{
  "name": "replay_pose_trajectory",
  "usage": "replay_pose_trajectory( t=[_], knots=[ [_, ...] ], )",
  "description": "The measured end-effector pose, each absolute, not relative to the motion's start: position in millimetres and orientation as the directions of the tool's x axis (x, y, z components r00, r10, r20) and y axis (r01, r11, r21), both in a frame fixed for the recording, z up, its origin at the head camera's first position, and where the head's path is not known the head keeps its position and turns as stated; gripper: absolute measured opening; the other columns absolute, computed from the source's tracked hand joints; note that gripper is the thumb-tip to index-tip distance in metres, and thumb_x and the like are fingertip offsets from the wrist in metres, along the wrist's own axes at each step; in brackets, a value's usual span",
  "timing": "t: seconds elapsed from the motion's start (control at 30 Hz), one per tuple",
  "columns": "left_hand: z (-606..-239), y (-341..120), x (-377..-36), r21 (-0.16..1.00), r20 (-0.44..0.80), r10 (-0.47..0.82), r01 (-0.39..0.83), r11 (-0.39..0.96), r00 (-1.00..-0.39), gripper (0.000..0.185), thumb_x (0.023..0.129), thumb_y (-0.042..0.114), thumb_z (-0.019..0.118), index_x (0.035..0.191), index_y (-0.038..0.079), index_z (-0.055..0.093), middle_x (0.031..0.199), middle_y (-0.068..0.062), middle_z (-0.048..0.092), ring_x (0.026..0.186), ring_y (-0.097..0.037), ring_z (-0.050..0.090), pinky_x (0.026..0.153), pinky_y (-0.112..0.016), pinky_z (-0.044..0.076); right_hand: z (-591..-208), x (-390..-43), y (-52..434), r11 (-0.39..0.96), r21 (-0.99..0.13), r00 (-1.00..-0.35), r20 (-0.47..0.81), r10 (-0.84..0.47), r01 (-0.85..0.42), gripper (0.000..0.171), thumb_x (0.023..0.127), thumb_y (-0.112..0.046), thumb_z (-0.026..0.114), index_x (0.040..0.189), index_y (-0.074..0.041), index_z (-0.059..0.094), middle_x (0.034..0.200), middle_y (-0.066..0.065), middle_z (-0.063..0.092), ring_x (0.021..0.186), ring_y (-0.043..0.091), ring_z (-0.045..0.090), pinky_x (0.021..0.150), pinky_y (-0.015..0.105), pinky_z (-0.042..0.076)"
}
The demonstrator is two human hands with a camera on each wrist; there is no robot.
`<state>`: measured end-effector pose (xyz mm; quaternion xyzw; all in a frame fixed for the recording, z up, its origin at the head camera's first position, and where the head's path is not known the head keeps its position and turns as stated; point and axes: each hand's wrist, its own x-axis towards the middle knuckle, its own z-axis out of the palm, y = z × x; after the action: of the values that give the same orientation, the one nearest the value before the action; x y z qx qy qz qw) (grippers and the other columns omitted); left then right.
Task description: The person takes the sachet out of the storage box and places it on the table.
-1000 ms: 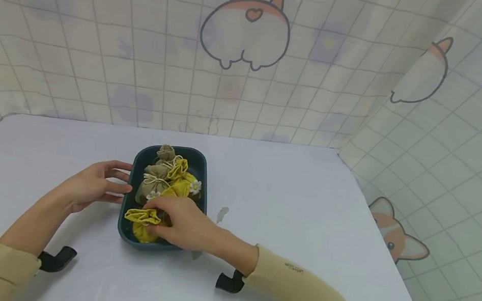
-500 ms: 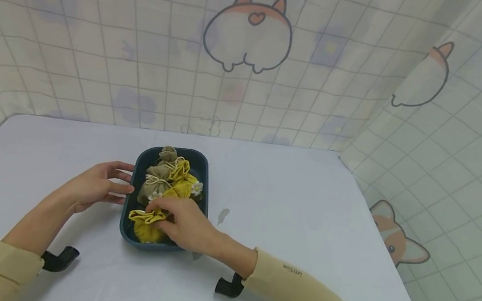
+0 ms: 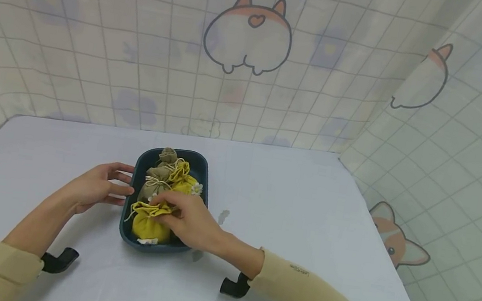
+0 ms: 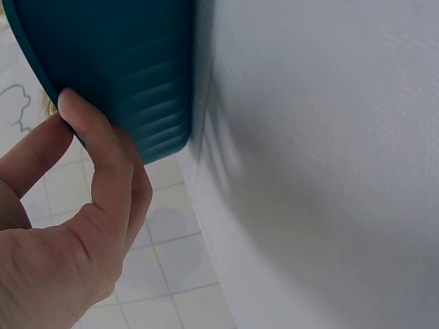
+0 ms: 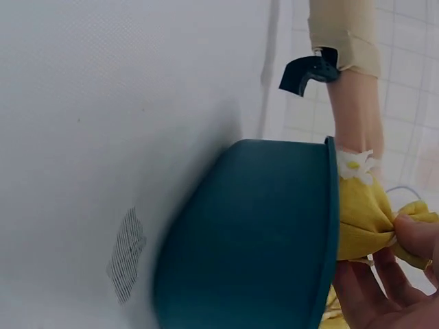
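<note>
A dark teal plastic bin [image 3: 206, 179] holds several small drawstring pouches. My right hand [image 3: 191, 220] pinches the gathered neck of a yellow pouch [image 3: 149, 228] at the bin's near end. In the right wrist view, thumb and fingers close round its neck above the rim, and a white daisy trim [image 5: 357, 164] shows on its lower end. Behind it lie another yellow pouch [image 3: 180, 173] with a daisy and olive-beige pouches [image 3: 155, 183] tied with cream cord. At the bin's left wall, my left hand [image 3: 94, 185] holds the rim between thumb and fingers, as the left wrist view shows.
The bin stands on a white-covered table [image 3: 289, 203], left of the middle. A small grey hatched patch [image 3: 223, 216] marks the cloth to its right. Behind and to the right hangs a checked curtain [image 3: 239, 94] with corgi drawings. Black curved pieces [image 3: 60, 260] show at both wrists.
My right hand has raised the yellow pouch, so its round body, loose cord and daisy trim show more. The left hand stays at the bin's rim. The view has shifted slightly.
</note>
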<state>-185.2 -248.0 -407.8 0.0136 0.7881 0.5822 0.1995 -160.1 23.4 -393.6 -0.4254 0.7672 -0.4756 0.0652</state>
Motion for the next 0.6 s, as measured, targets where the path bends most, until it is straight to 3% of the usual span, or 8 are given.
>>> replay_pose_trajectory(
  t=[0.3,0.6],
  knots=[
    [-408,-248,-185,0.919,-0.298,0.242,-0.209,0.334,-0.924,0.073,0.1,0.007,0.066,0.156,-0.008,0.022,0.142,-0.034,0.038,0.1,-0.023,0.064,0.085,-0.036,0.06,-377,-160,36,0.175,-0.786,-0.638,0.325,-0.698,-0.592,0.02,0.096,-0.002,0.071,0.116,-0.002,0.07,0.116,0.009,0.072,0.105,0.009,0.063,0.083,0.02,0.056],
    [-409,-247,-186,0.918,-0.303,0.238,-0.216,0.333,-0.923,0.074,0.1,0.007,0.067,0.156,-0.008,0.022,0.142,-0.033,0.039,0.101,-0.024,0.063,0.085,-0.036,0.06,-362,-161,50,0.146,-0.795,-0.641,0.349,-0.684,-0.589,0.019,0.096,0.0,0.07,0.116,0.0,0.069,0.114,0.01,0.07,0.095,0.01,0.062,0.078,0.028,0.059]
  ],
)
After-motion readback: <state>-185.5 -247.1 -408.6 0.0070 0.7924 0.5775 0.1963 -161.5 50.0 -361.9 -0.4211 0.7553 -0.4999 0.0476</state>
